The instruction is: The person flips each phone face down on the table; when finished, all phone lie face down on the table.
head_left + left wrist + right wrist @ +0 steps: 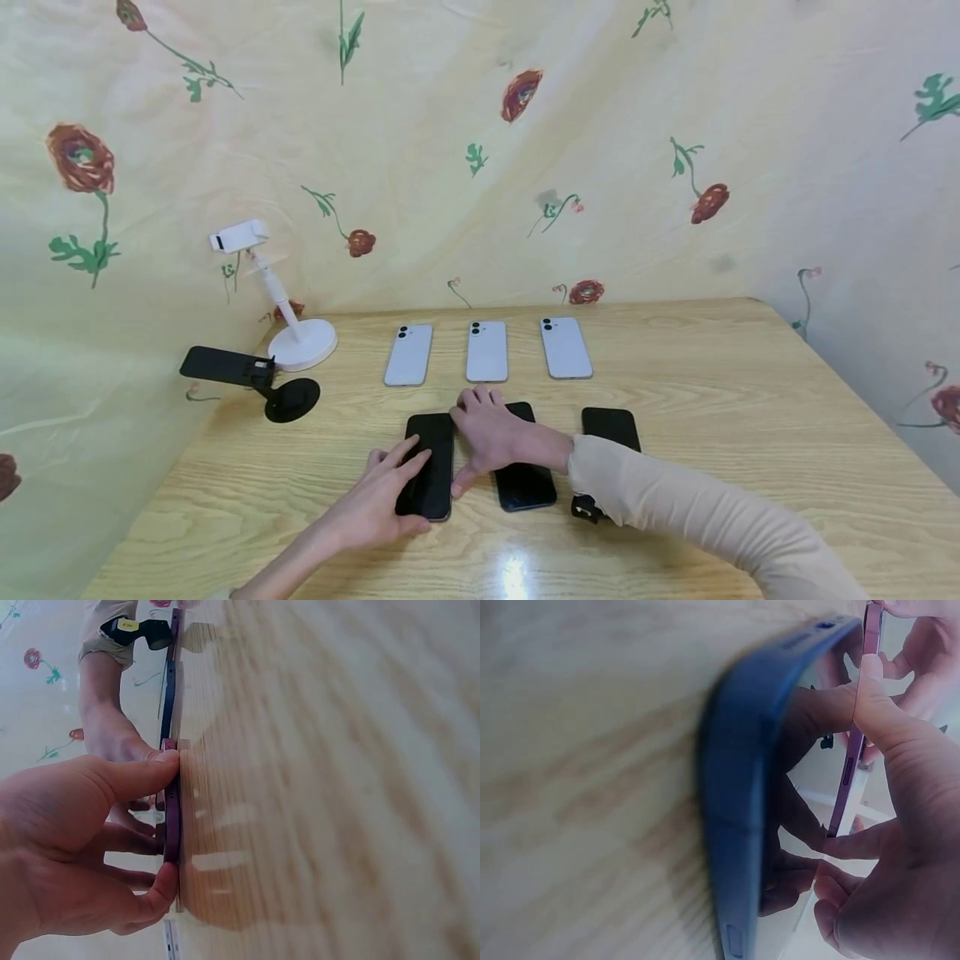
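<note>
Screen up, the phone points its long axis toward the worktop's far edge; left hand pinches it; right hand's fingers spread against it, clamping hard to tell.

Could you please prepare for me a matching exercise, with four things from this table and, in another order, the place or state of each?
Things
1. white stand
2. three pale phones
3. black stand
4. leftmost dark phone

Places and states
A. touched by the left hand and the right hand
B. low, in front of the white stand
C. tall, on a round base
D. in a row near the back of the table

Pairs: 1-C, 2-D, 3-B, 4-A
</note>
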Tool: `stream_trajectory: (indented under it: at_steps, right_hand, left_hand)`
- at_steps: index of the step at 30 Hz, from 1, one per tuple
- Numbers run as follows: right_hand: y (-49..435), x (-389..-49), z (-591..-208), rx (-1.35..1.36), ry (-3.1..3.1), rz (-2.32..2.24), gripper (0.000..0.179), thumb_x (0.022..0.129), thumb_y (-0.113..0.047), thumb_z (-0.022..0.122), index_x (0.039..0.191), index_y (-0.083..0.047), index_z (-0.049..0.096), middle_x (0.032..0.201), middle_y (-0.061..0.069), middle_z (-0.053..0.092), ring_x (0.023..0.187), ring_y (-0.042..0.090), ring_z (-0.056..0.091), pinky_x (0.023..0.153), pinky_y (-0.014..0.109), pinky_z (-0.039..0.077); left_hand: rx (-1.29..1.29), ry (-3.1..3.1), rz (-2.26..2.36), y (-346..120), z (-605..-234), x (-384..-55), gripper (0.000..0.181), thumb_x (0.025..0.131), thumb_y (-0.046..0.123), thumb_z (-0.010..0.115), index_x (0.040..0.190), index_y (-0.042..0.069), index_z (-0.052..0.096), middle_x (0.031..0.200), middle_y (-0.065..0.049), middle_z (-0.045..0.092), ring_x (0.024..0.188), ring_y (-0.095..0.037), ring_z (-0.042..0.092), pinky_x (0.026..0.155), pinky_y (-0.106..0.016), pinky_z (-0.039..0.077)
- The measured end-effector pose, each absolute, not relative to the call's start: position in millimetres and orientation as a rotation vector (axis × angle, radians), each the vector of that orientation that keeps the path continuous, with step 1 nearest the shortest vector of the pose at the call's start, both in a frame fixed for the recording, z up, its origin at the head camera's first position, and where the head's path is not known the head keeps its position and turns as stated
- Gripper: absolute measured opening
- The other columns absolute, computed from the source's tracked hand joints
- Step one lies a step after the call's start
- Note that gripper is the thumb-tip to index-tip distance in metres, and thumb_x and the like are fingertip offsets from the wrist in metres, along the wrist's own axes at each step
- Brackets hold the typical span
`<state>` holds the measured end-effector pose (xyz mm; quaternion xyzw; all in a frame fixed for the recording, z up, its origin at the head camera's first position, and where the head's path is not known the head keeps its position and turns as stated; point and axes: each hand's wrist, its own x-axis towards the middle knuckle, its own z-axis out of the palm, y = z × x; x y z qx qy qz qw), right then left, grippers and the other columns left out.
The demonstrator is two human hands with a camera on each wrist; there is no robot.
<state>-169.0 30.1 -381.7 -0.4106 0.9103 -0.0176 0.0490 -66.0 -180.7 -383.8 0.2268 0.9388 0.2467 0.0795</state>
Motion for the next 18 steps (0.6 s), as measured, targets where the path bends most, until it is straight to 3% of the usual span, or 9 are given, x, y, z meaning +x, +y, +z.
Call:
stream_trajectory:
  at_steps: [18]
  right_hand:
    - [33.0,-170.8,-383.6,-1.427,2.776,-0.075,0.087,0.064,-0.082,0.072,0.108,-0.009,0.063,0.130,0.010,0.046,0.111,0.026,0.037,0.093,0.042,0.031]
  left_hand:
    - [0.698,2.784,0.778,-180.7,-383.2,-69.6,0.081,0.080,0.028,0.086,0.144,-0.005,0.049,0.154,-0.029,0.032,0.116,-0.048,0.041,0.089,-0.053,0.044]
